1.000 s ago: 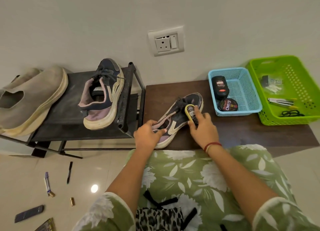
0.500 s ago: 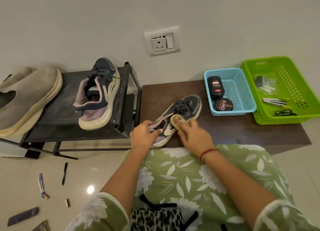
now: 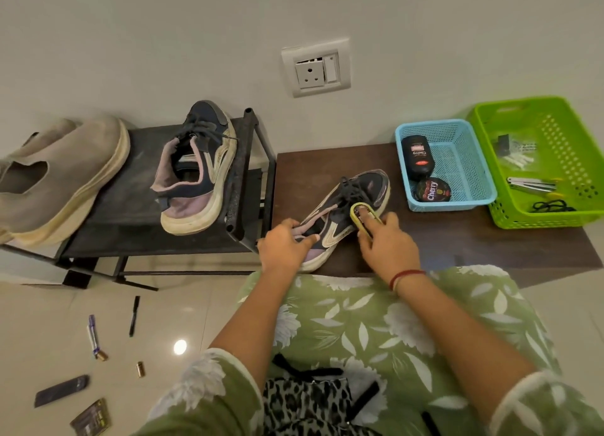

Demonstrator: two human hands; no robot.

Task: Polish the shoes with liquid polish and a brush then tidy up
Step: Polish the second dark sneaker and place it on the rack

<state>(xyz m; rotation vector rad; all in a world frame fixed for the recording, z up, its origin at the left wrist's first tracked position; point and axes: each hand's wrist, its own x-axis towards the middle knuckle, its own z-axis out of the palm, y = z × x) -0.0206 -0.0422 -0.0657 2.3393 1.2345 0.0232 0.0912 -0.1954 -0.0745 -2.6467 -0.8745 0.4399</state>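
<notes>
The person is working on one dark shoe (image 3: 346,207), which is lying on the brown tabletop (image 3: 457,243), toe pointing far and to the right. The left hand (image 3: 283,249) is steadying it at the heel, its fingers curling round the collar and the thumb pressing on the near side. The right hand (image 3: 389,247) is gripping a small yellow-edged brush (image 3: 363,216), fingers wrapping round it, and is pressing it against the shoe's side just below the laces.

The task seems to be sitting somewhere in its middle. The brushing of this shoe is under way, and I cannot tell from the surface how much polish is on it. The second shoe (image 3: 196,171) is resting on the black rack (image 3: 108,226) to the left, leaning over, apparently waiting its turn. The liquid polish bottle (image 3: 419,158) is lying in the blue basket (image 3: 457,204) at the far right of the tabletop, next to a round polish tin (image 3: 432,190). Tidying up is not yet begun, as the brush is out.

A green basket (image 3: 549,220) holding small odds and ends is standing just right of the blue one. Beige shoes (image 3: 65,174) are lying on the rack's left end. A wall socket (image 3: 316,67) is sitting above the tabletop. Pens (image 3: 134,316), batteries (image 3: 140,368) and a dark remote-like bar (image 3: 62,390) are lying scattered on the pale tiled floor (image 3: 196,308) at near left.
</notes>
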